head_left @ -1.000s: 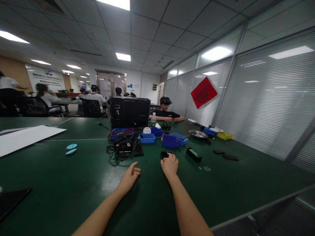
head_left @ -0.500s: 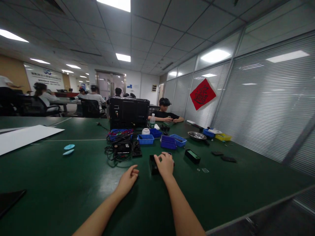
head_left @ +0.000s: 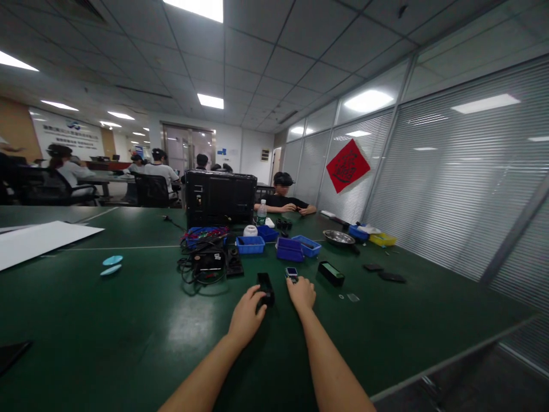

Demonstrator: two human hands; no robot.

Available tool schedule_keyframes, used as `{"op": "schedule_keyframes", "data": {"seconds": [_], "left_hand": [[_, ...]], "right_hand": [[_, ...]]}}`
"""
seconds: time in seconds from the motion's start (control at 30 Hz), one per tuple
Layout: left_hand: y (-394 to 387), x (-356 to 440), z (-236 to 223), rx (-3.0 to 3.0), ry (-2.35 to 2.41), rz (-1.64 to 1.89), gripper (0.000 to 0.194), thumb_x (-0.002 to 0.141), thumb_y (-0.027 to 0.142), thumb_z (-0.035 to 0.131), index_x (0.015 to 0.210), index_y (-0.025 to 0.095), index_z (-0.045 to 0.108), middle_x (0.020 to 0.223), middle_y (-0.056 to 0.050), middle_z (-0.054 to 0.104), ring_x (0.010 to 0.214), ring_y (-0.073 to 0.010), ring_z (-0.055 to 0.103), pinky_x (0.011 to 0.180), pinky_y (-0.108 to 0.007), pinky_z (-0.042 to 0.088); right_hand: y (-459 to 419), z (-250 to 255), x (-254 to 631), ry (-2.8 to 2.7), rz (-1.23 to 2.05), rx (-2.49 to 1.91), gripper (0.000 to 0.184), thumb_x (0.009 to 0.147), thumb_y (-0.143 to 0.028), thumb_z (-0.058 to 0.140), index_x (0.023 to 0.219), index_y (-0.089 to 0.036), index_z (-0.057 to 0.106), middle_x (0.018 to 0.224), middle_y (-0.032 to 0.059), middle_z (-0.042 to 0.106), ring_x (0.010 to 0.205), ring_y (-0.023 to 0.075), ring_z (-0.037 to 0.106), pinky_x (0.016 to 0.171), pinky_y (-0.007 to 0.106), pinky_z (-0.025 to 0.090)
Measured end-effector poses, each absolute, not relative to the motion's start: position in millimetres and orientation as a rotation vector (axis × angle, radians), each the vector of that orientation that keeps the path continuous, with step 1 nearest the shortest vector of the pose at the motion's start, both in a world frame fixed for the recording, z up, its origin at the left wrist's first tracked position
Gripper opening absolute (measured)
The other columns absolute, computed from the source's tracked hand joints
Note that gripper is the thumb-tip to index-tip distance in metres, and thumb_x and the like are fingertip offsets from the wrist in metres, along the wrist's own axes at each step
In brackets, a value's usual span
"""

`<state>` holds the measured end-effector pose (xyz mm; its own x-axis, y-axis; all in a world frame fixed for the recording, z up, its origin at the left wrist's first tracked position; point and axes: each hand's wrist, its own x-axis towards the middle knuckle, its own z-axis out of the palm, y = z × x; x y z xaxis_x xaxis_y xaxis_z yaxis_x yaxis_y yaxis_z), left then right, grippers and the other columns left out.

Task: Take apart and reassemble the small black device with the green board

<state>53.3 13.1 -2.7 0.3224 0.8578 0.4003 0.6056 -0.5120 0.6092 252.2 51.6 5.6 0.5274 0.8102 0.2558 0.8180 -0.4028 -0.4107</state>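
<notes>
A narrow black open-topped box (head_left: 266,293) stands on the green table in front of me. My left hand (head_left: 247,313) is closed on its near left side, fingers at the wall and thumb by the near end. Just right of it, my right hand (head_left: 302,294) has its fingers curled on a small handheld device with a little screen (head_left: 291,272). The palm hides the device's lower part. A second black box (head_left: 331,273), with something green inside, rests to the right of my right hand.
Beyond my hands are blue trays (head_left: 250,245), tangled cables (head_left: 189,269), a black monitor-like panel (head_left: 221,197) and a bottle (head_left: 262,212). A metal pan (head_left: 338,237) and flat black pieces (head_left: 392,277) lie right. Across the table sits a person (head_left: 283,200).
My left hand has moved right and forward onto the black box. My right hand has left that box and shifted right to the small device, whose screen now shows.
</notes>
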Motion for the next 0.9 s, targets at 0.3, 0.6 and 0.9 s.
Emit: {"op": "schedule_keyframes", "data": {"seconds": [0.3,0.6,0.9], "left_hand": [[-1.3,45.2,7.0,2.321,1.384,0.889,0.011,0.078,0.017,0.045,0.083,0.022,0.054,0.079,0.002,0.051,0.069,-0.0095,0.049,0.063,-0.020,0.034],[-6.8,48.3,10.0,2.320,1.414,0.873,0.009,0.078,0.018,0.045,0.080,0.022,0.053,0.075,0.003,0.051,0.065,-0.0089,0.046,0.060,-0.019,0.030],[-1.7,47.5,4.8,2.210,1.358,0.883,0.016,0.076,0.020,0.045,0.088,0.023,0.054,0.069,0.004,0.050,0.063,-0.0093,0.047,0.060,-0.019,0.031]], "right_hand": [[50.6,5.2,290.6,-1.311,0.065,-2.203,0.046,0.076,-0.044,0.044,0.110,-0.015,0.054,0.102,0.0127,0.062,0.095,0.0256,0.055,0.073,0.031,0.042],[47.3,7.4,270.0,-1.540,-0.160,-2.208,0.042,0.074,-0.028,0.048,0.114,-0.015,0.051,0.107,0.0103,0.058,0.096,0.0240,0.053,0.079,0.030,0.039],[39.9,19.5,258.0,-1.536,0.007,-2.202,0.058,0.078,-0.053,0.040,0.120,-0.013,0.048,0.115,0.0143,0.055,0.105,0.0262,0.049,0.082,0.032,0.039]]}}
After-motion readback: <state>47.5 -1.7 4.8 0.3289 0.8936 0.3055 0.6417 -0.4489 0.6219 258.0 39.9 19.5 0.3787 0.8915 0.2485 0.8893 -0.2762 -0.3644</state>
